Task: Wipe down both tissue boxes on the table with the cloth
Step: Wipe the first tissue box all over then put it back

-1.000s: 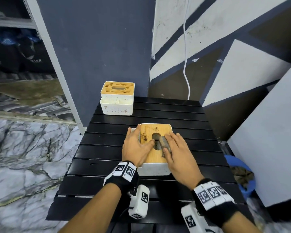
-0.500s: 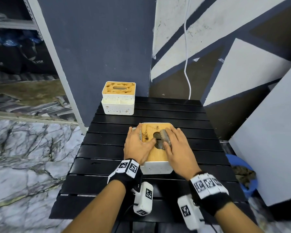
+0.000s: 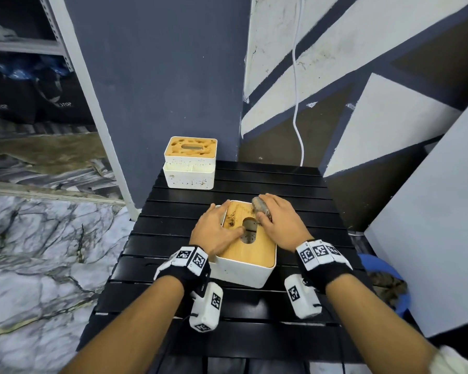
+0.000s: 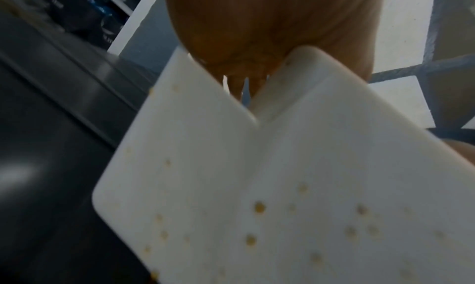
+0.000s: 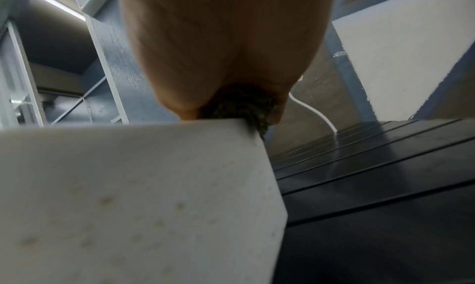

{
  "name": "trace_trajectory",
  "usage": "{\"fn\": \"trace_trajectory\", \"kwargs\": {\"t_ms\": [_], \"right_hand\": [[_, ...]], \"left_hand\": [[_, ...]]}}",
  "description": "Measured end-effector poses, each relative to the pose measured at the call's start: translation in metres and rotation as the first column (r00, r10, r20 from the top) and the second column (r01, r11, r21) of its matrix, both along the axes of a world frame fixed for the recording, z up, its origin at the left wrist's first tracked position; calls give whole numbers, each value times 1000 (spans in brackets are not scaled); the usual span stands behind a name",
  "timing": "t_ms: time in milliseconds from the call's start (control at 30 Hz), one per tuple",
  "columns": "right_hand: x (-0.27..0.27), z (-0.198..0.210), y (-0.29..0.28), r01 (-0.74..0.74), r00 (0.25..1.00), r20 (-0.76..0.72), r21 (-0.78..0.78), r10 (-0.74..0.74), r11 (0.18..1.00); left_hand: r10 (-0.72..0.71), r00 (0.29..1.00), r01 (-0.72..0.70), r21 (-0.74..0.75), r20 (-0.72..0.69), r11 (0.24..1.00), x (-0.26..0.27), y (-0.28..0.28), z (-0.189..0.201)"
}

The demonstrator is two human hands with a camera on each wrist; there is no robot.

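White lettering on a dark bag [image 3: 46, 103] stowed on the metal shelving [image 3: 65, 44] at left ends in "STOP"; its opening letters are too blurred to make out. The wristbands [image 3: 319, 252] carry only black-and-white square marker patterns, no words or numbers.

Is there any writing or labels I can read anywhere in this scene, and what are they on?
"STOP": the end of white lettering on the dark bag on the shelf; the letters before it are blurred.
Wristbands: square black-and-white code patterns, no words.
Tissue boxes: no print visible.
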State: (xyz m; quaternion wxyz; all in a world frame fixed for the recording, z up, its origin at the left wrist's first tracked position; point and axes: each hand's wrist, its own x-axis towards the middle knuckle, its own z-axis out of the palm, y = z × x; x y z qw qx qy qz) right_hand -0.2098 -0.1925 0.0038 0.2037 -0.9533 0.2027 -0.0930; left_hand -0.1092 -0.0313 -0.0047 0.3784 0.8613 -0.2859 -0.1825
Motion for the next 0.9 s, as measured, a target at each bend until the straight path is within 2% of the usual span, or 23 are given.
{"fn": "trace_trajectory", "kwargs": {"t_ms": [100, 167, 233, 333, 467, 533, 600, 733, 900], "right_hand": [[-9, -3, -1, 6, 998, 58, 44, -9, 999], [-15, -8, 6, 64, 986, 150, 95, -78, 993], [-19, -16, 17, 163, 955, 229, 132, -190, 978], [-20, -23, 34, 332, 888, 281, 157, -365, 930], [-22, -23, 52, 456, 838, 256, 160, -483, 876], [-27, -22, 57, 447, 844, 263, 136, -467, 884], [-35, -21, 60, 394, 873, 263, 116, -411, 912], [-57, -16, 66, 257, 933, 238, 88, -271, 962], [-78, -13, 73, 120, 986, 121, -28, -116, 992]], "left_hand": [[-143, 978, 117, 168, 151, 979, 15, -1, 11], [-155, 958, 115, 173, 240, 978, 17, -1, 12], [-77, 958, 49, 108, 275, 993, 9, 2, 8], [128, 964, -126, -23, 231, 992, -18, 15, -1], [313, 948, -306, -113, 57, 945, -50, 32, -17], [344, 936, -351, -155, -74, 923, -56, 31, -22], [349, 926, -373, -210, -145, 904, -55, 25, -24], [303, 946, -320, -176, -117, 931, -43, 16, -21], [143, 982, -159, -129, -127, 979, -12, 12, -9]]}}
